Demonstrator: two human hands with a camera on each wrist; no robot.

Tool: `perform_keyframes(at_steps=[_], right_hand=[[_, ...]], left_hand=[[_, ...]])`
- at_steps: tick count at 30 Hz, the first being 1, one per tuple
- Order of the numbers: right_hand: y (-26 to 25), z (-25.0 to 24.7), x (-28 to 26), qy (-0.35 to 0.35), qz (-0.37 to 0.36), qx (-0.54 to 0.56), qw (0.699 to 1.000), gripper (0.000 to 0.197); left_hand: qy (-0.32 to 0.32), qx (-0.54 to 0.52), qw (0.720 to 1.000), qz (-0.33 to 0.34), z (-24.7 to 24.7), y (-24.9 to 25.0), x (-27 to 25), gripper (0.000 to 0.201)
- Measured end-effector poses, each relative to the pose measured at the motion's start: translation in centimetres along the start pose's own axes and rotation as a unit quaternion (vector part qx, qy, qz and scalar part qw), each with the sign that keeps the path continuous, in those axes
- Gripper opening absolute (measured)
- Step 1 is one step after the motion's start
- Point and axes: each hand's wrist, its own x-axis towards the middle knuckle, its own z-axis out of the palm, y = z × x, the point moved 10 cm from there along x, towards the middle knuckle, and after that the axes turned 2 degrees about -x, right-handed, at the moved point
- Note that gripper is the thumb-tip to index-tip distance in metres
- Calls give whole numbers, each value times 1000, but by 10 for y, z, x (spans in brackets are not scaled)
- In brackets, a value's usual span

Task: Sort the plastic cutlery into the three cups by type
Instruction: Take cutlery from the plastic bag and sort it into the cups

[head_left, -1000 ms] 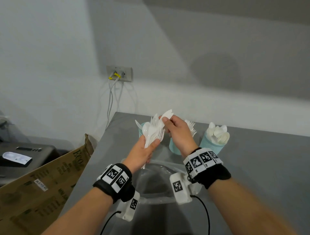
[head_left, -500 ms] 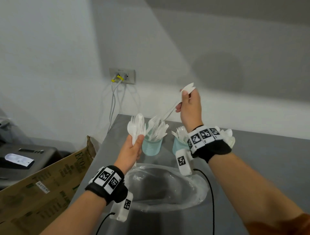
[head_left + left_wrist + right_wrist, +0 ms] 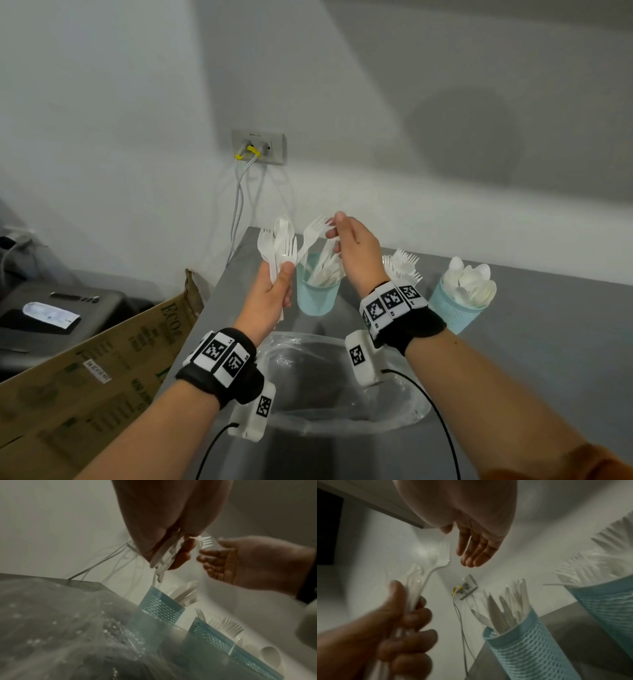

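1. The left hand point(image 3: 270, 301) is curled round a bundle of white plastic cutlery point(image 3: 279, 245), thumb pressed against the handles, and holds it upright above the left edge of the grey tabletop point(image 3: 548, 359); forks and at least one spoon show in the bundle.
2. One fork point(image 3: 313, 233) leans out of the bundle to the right, its tines next to the right hand's fingertips.
3. The right hand point(image 3: 356, 250) is raised just right of the bundle with fingers straight and loosely spread, holding nothing; the right wrist view shows its palm empty.
4. Three pale blue cups stand in a row near the back of the tabletop: the left cup point(image 3: 317, 294) holds knives, the middle cup point(image 3: 211, 637) holds forks and is mostly hidden behind the right wrist in the head view, and the right cup point(image 3: 455, 308) holds spoons.
5. A clear plastic bag point(image 3: 342, 383) lies on the tabletop in front of the cups, below both wrists.
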Motion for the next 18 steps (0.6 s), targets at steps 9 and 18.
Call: perform_keyframes(at_steps=[9, 18], right_hand=[[-23, 3, -11, -43, -75, -39, 995, 23], [-36, 0, -19, -69, -124, -76, 987, 24]], left_hand=[[-48, 57, 997, -3, 21, 2, -4, 34], [-57, 44, 997, -8, 25, 4, -6, 31]])
